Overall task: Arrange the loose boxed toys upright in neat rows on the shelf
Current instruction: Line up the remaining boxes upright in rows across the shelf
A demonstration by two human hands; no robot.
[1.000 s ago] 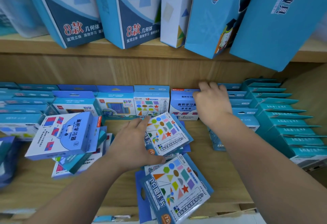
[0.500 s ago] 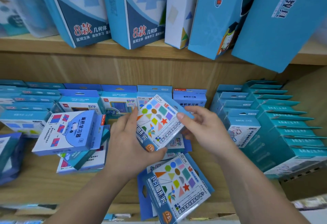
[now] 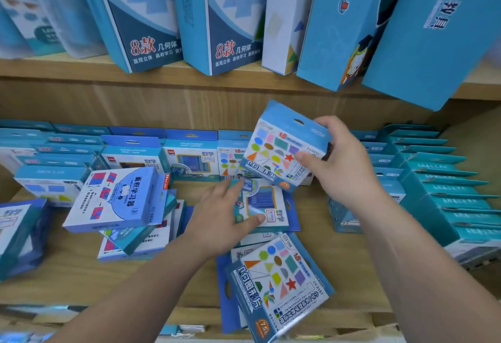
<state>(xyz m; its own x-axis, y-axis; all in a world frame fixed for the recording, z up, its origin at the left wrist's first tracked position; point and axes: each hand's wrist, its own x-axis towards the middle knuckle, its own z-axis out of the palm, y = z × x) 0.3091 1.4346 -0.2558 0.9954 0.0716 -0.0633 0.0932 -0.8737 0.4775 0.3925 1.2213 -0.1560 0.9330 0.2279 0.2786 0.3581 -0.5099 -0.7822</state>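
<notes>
Over the cluttered wooden shelf (image 3: 67,275), right hand (image 3: 344,169) grips a shapes box (image 3: 282,150); left hand (image 3: 219,220) lies flat, released.

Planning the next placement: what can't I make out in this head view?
Head view:
Row gap behind the held shape box: hidden by it and the right hand.
Flat box under the left hand: partly covered, print blurred.
Upper-shelf boxes: tops cut by the top edge.
Stack beneath the front shape box: count hidden.
</notes>
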